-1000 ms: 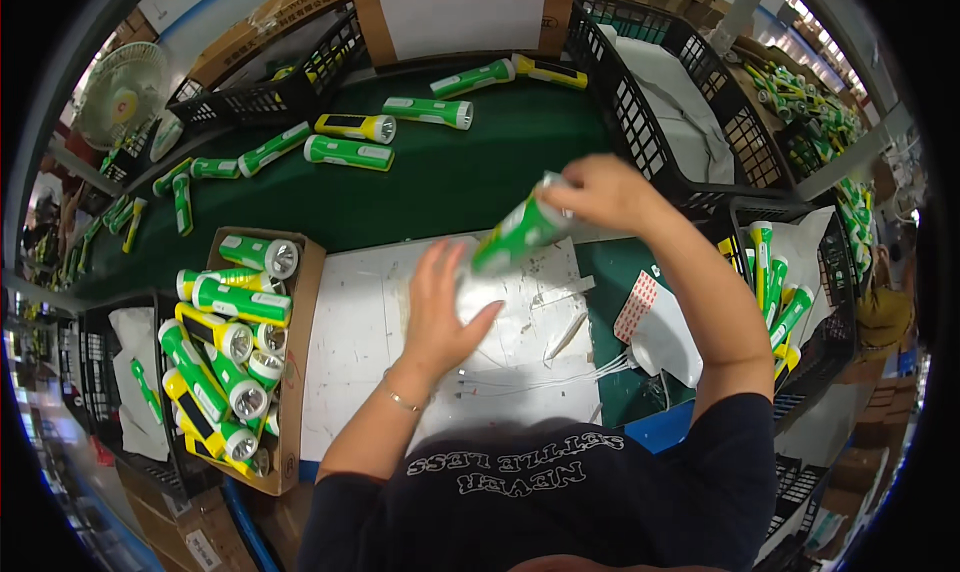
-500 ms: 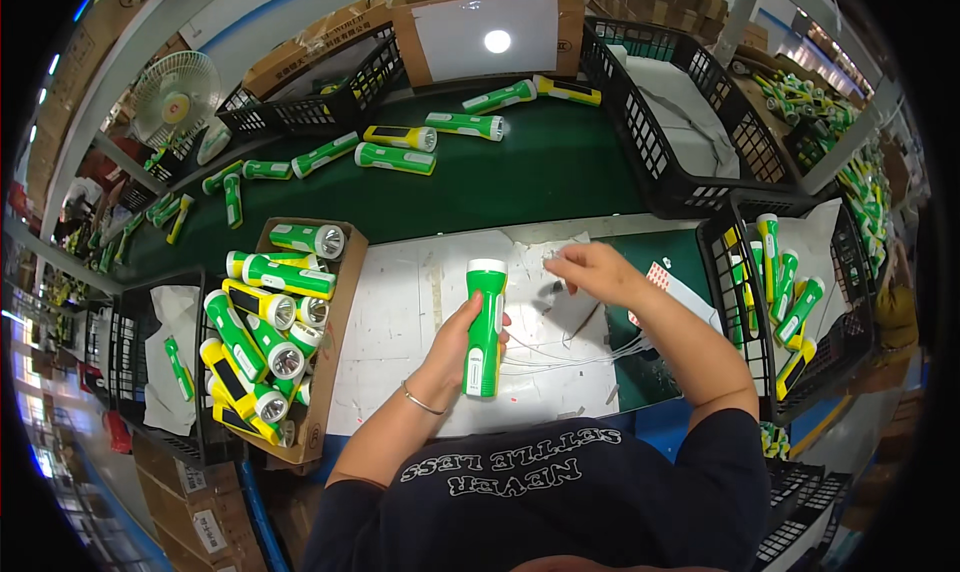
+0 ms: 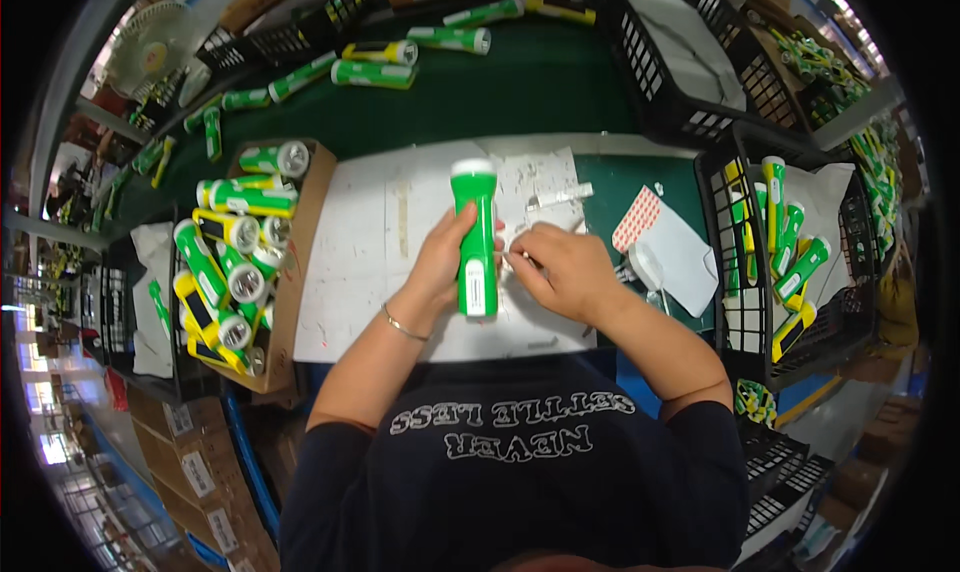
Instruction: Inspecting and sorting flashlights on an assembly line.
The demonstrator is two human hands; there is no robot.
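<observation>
My left hand (image 3: 437,259) is wrapped round a green flashlight (image 3: 477,237) with a white head, held upright with the head away from me. A pale label shows on its lower barrel. Close against the flashlight's right side, my right hand (image 3: 560,270) is closed in a pinch. Something thin seems to be between its thumb and finger, too small to make out. Both hands are over a white work sheet (image 3: 350,242).
A carton (image 3: 312,197) of flashlights stands at left, a black crate (image 3: 735,267) with more at right. Red-marked stickers (image 3: 637,222) and a white round object (image 3: 645,264) lie right of my hand. Several flashlights (image 3: 373,74) lie on the green bench (image 3: 545,92).
My right hand has come down from above the sheet to the flashlight's right side. The whole view has shifted, so the bench appears higher. My left hand keeps its hold.
</observation>
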